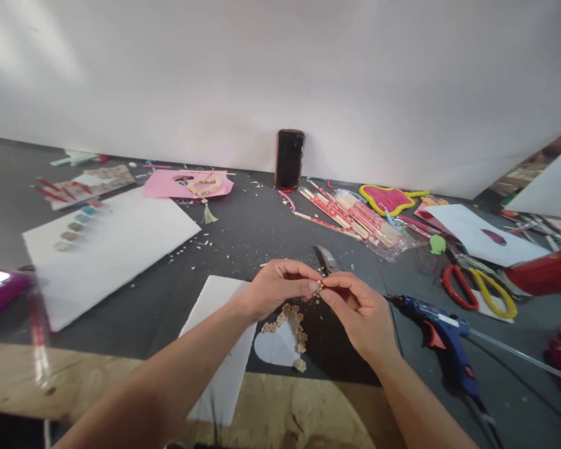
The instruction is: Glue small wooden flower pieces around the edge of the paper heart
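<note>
My left hand [280,287] and my right hand [358,305] meet at the fingertips, both pinching a small cluster of beige pieces [318,285]. The fingers partly cover this cluster, so its exact shape is unclear. Just below lies a white paper heart [273,348], with small beige flower-like clusters [300,330] along its top and right edge. Beyond the fingertips rests a pair of pruning shears [326,257], partly hidden by my right hand. Tiny beige crumbs are scattered around it.
On the right lie a blue glue gun [442,330], scissors [489,293] with red and yellow handles, and wrapped chopsticks [350,215]. A phone [290,159] leans upright against the wall. White sheets [107,243] lie left, near pink paper [168,185] with a beaded loop [204,185].
</note>
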A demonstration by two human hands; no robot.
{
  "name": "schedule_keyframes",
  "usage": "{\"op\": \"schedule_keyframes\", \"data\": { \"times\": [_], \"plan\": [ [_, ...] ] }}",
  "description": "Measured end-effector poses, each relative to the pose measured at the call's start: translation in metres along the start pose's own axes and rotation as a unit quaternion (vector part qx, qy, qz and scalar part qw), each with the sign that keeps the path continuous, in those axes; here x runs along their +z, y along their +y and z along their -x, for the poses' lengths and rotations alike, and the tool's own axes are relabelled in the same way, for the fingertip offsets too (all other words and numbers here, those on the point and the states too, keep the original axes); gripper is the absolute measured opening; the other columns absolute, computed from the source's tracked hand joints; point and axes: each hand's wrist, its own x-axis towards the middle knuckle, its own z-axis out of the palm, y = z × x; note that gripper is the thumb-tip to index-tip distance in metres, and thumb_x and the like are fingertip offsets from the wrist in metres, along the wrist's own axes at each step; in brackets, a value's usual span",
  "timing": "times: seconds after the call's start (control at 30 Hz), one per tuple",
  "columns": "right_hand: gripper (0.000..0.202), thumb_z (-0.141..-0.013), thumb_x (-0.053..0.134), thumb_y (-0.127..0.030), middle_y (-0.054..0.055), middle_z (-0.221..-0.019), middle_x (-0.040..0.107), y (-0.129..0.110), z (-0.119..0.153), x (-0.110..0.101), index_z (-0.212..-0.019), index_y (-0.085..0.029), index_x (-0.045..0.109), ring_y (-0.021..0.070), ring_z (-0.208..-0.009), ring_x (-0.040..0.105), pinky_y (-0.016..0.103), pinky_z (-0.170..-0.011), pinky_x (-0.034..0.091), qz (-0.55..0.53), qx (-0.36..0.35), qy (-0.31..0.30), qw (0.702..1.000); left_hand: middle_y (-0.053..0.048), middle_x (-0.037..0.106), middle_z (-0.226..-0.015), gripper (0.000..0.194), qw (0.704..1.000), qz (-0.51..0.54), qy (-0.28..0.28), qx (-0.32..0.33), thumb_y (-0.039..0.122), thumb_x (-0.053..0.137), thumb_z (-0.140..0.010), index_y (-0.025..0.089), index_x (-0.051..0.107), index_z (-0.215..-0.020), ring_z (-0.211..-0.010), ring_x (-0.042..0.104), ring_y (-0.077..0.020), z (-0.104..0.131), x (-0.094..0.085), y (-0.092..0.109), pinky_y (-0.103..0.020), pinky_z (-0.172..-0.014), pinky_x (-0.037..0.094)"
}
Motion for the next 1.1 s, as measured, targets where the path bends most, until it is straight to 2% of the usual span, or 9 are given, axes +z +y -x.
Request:
{"op": "schedule_keyframes", "data": {
  "times": [0.23,0.53,0.77,1.1],
  "plan": [
    [0.010,-0.083,0.058,-0.028,0.001,-0.075,0.067,-0.0043,0.0004,-0.0032,-0.082,-0.023,0.066,0.0146,-0.065,0.062,0.024,-0.054,0.049,0.037,0.028,0.001,0.999,0.000,0.066,-0.064,0.019,1.000,0.003,0.008,0.002,0.025,0.079,-0.065,0.014,0.072,-0.079,-0.056,0.055,-0.0071,-0.0012,0.0008,0.0018,-0.021,-0.059,0.043],
    [0.007,-0.085,0.059,-0.025,0.003,-0.086,0.067,0.0045,0.0020,-0.0001,-0.085,-0.023,0.066,0.0149,-0.077,0.062,0.026,-0.069,0.050,0.064,-0.037,-0.009,0.997,0.000,0.065,-0.063,0.018,1.000,-0.021,0.013,0.010,0.025,0.077,-0.067,0.013,0.071,-0.079,-0.059,0.057,-0.0080,0.0001,0.0007,0.0012,-0.021,-0.061,0.045],
    [0.010,-0.086,0.057,-0.025,0.004,-0.087,0.066,0.0014,0.0024,-0.0008,-0.085,-0.023,0.066,0.0159,-0.078,0.062,0.028,-0.069,0.050,0.075,-0.042,-0.004,0.996,0.000,0.065,-0.061,0.020,1.000,-0.021,0.019,0.003,0.026,0.078,-0.066,0.013,0.071,-0.079,-0.058,0.057,-0.0084,-0.0006,0.0007,0.0017,-0.022,-0.060,0.045],
    [0.010,-0.083,0.058,-0.026,0.001,-0.077,0.064,0.0001,0.0007,-0.0005,-0.077,-0.022,0.064,0.0109,-0.058,0.055,0.022,-0.049,0.044,0.064,0.012,-0.002,0.998,-0.001,0.066,-0.061,0.022,1.000,-0.022,0.019,0.002,0.027,0.080,-0.063,0.013,0.074,-0.080,-0.058,0.058,-0.0094,-0.0004,0.0007,0.0014,-0.022,-0.060,0.046]
  ]
}}
